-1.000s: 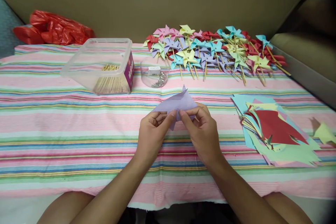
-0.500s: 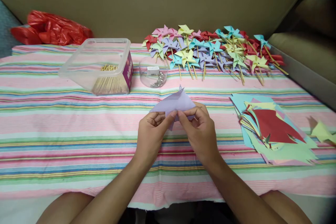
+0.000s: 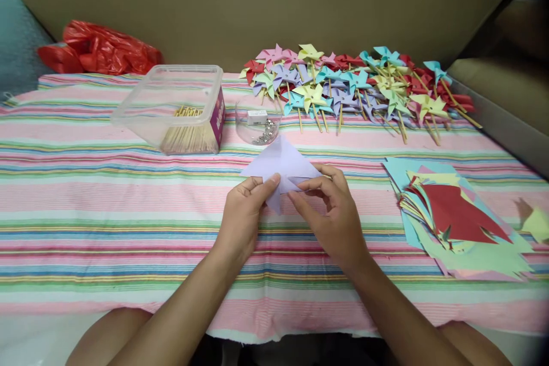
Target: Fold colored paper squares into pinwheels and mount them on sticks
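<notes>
A purple sheet of paper, cut and partly folded, is held up above the cloth in front of me. My left hand pinches it near the middle, thumb on top and fingers hidden behind. On its right side, my right hand has a flap of the paper between thumb and forefinger. Just beyond the paper stands a clear round dish with a small white box and shiny metal pins in it.
A clear plastic tub with wooden sticks lies left of the dish. Several finished pinwheels are heaped at the back right. Cut coloured papers are stacked at right. A red plastic bag rests at the back left.
The upper point of the purple paper has opened out flat. My right thumb has moved off the centre, down and right, to a flap, while my left thumb stays near the middle.
</notes>
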Available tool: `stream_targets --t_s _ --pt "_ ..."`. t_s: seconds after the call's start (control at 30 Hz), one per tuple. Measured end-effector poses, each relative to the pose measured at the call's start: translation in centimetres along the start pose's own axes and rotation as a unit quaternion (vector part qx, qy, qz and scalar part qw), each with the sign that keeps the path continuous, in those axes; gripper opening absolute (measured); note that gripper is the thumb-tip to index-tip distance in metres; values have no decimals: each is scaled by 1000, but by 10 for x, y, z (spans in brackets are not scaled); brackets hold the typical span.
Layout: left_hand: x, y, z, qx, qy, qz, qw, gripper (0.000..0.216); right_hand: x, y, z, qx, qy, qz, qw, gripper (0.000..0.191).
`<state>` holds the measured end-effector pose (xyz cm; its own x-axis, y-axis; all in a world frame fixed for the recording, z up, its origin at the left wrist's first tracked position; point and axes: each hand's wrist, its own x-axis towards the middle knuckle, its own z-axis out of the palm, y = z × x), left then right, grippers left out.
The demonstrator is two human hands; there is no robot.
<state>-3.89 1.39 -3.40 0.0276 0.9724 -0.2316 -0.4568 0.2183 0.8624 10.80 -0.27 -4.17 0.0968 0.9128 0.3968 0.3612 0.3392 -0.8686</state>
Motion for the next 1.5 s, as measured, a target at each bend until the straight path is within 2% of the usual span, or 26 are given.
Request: stream_targets --t_s 0.2,0.53,0.63,0.7,0.73,0.8,0.9,1.07,1.23,1.3,1.37,1.5 --pt "3 3 -6 10 -24 -27 999 26 5 -2 -7 -89 10 -128 988 10" --pt "-1 5 -1 49 13 41 998 33 1 -2 -2 -96 33 -147 984 12" --pt "-2 8 -1 103 13 57 993 35 2 -3 -4 -35 52 -105 993 33" --pt "-2 10 -2 142 -11 52 988 34 4 -4 -8 41 65 -32 997 42" --pt "-3 12 -2 156 -26 49 986 33 6 -4 -11 79 55 10 995 40" --pt "-4 15 -2 165 -57 46 984 32 10 -4 -17 141 -9 87 986 30" --pt "-5 19 -1 151 -91 43 983 30 14 -6 -27 193 -120 154 962 21" --pt "-4 21 -3 172 -151 16 973 18 13 -8 -33 154 -158 172 960 23" --pt "0 23 -11 233 -147 18 961 25 9 0 -30 142 -182 203 952 23" --pt "2 25 -11 230 -162 17 959 22 8 1 -27 152 -165 222 949 26" --pt "3 27 -9 186 -166 23 968 18 7 1 -21 186 -109 238 947 28" --pt "0 21 -1 93 -140 15 986 36 6 -5 -8 302 17 252 919 26"
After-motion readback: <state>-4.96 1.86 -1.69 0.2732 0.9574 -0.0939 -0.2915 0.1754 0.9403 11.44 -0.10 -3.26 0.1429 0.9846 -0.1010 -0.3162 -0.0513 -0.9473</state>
